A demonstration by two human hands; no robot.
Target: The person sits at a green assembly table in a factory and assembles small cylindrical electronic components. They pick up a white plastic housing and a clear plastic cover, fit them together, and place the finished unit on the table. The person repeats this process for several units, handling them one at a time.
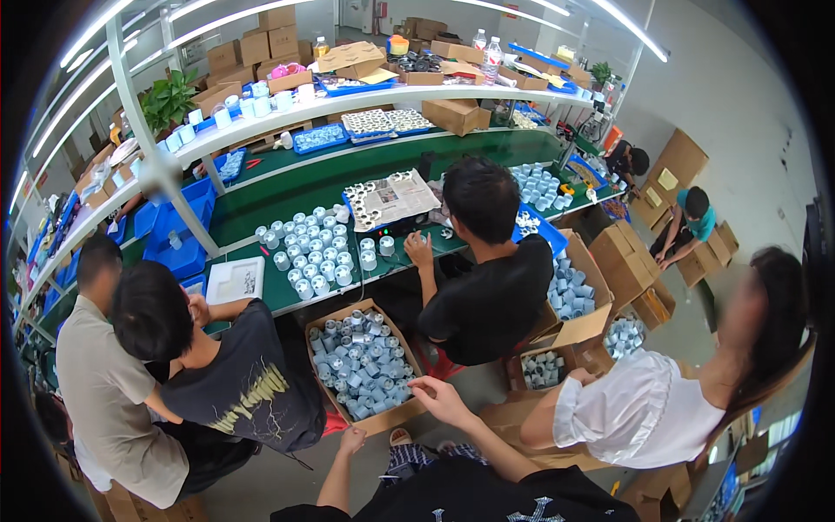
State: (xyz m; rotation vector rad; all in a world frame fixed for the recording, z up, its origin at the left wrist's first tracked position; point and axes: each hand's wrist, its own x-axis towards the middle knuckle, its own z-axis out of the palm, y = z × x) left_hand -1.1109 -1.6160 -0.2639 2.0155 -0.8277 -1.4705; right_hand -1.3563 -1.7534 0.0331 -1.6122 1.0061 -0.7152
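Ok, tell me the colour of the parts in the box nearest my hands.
Mostly pale blue parts, some showing white; the head view shows them best.

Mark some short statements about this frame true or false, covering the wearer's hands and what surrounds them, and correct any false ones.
1. The right hand is at the right side of an open cardboard box. True.
2. That box is empty. False: it holds a heap of pale blue cups.
3. The left hand is deep inside the box. False: it is outside, by the near corner.
4. More cups stand grouped on the green table. True.
5. The person in the white top is left of the box. False: they are to its right.
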